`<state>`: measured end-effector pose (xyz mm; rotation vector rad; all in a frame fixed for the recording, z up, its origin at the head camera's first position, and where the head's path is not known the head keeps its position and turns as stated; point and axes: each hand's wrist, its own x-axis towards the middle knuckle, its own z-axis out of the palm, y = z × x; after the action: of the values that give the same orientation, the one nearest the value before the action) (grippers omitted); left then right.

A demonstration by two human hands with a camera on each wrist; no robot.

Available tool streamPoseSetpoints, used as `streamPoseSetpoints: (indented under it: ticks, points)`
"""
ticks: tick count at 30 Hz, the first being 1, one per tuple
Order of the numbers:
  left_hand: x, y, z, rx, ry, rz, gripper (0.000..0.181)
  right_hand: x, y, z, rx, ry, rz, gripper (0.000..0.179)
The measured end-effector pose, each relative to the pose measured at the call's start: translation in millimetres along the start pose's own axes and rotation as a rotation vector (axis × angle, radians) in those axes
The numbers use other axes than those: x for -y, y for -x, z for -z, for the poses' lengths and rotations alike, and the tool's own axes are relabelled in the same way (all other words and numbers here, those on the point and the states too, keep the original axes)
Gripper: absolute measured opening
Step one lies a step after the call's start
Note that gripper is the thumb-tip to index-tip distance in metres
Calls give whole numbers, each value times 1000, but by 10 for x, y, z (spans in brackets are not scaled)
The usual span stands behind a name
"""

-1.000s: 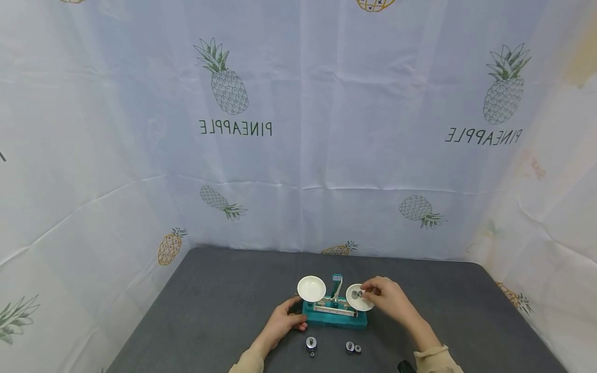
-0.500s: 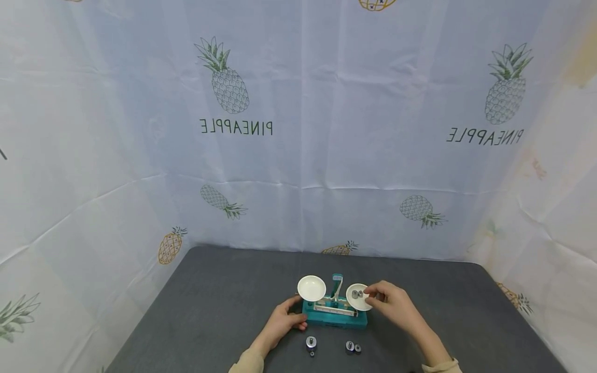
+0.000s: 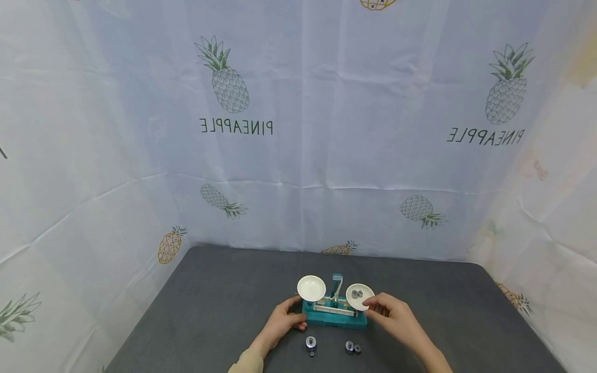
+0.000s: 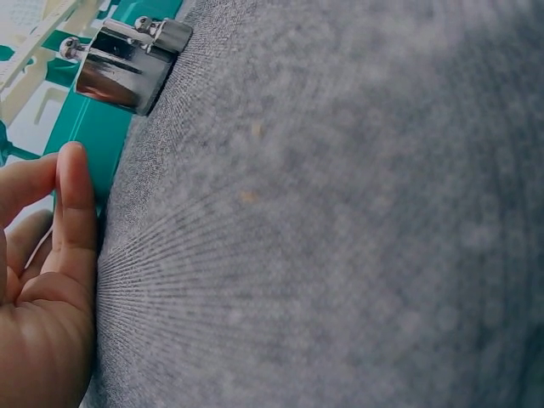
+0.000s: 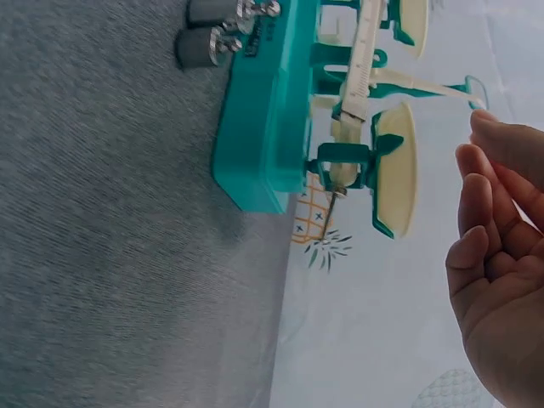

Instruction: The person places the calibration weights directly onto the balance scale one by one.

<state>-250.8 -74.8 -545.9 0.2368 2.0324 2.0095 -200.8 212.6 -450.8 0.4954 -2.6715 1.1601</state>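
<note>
A teal balance scale (image 3: 334, 320) with two cream pans stands on the grey table. My left hand (image 3: 282, 322) holds the left end of its base, thumb at the front; the left wrist view shows the fingers (image 4: 75, 195) at that end. The left pan (image 3: 311, 288) is bare. Two small metal weights (image 3: 357, 293) sit side by side in the right pan (image 3: 361, 305). At that pan's right edge is my right hand (image 3: 396, 318), its fingers loosely bent and nothing between them. In the right wrist view, the hand (image 5: 506, 246) appears beside the pan (image 5: 396, 174).
In front of the scale stand a large metal weight (image 3: 311, 343) with a tiny one (image 3: 312, 354) before it, and two more weights (image 3: 353, 348) further right. A pale pineapple-print curtain (image 3: 298, 155) encloses the table's back and sides.
My right hand has drawn back from the weights in the right pan, moving right and slightly toward me. The left hand and the scale stay where they were.
</note>
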Motion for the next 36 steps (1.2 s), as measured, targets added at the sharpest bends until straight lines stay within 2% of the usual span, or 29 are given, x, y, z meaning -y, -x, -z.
streamPoseSetpoints:
  ticks: [4,8,14,24,30,36]
  points:
    - [-21,12,-3,3,12,-6,67,-7,60,-42,26,-50,-8,17]
    - [-23,14,1,7,9,-12,67,-46,94,-102,83,-97,-56,22]
    - [-17,16,7,5,5,-10,67,-127,127,-199,152,-134,-79,27]
    - [-14,2,-4,6,17,-14,66,-260,189,-293,241,-170,-93,24]
    - [-4,0,-8,7,17,-24,66,-351,234,-328,334,-206,-110,24]
    - [9,-2,2,7,23,-19,66,-394,268,-359,432,-251,-162,23]
